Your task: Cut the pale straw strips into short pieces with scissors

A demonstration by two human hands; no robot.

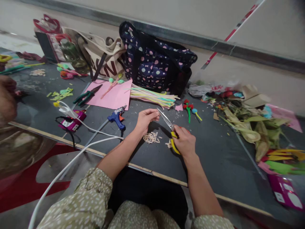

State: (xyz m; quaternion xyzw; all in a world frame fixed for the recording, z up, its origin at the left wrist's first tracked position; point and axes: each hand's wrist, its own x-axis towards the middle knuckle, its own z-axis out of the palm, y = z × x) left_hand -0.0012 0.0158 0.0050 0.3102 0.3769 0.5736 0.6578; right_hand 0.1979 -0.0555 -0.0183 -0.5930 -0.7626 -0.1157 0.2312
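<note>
My right hand (185,140) is wrapped round the yellow handles of a pair of scissors (166,119), whose blades point up and left. Close to the scissor tips, my left hand (145,121) is closed in a pinch; what sits between its fingertips is too small to make out. Below the hands lies a small pile of short pale cut pieces (151,137), and a few more pale pieces (169,144) lie beside the scissor handle. A blue glue gun (116,118) rests left of my left hand.
Behind the hands are a bundle of pastel pipe cleaners (152,96), a pink sheet (108,101) and green-handled pliers (87,96). A purple power strip (72,121) with a white cable lies left. Bags, including a dotted one (154,60), line the wall. Dried husks (254,127) lie right. A co-worker's arm (7,98) shows left.
</note>
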